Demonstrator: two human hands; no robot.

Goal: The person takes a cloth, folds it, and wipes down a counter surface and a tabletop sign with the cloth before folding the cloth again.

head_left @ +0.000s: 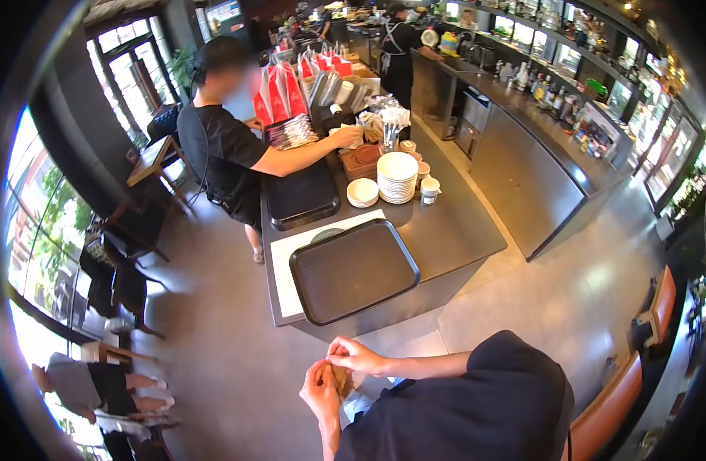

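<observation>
Close in front of my body, my left hand and my right hand meet with their fingers pinched together. Between and just below them is a small tan-brown item, mostly covered by the fingers; its kind cannot be made out. Something pale blue shows under it, partly hidden by my dark clothing. Beyond my hands, a black serving tray lies on a white sheet at the near end of the counter.
The dark counter holds stacked white bowls, lidded cups, another black tray and red-white bags. A person in black reaches over it from the left. Orange seats stand at the right.
</observation>
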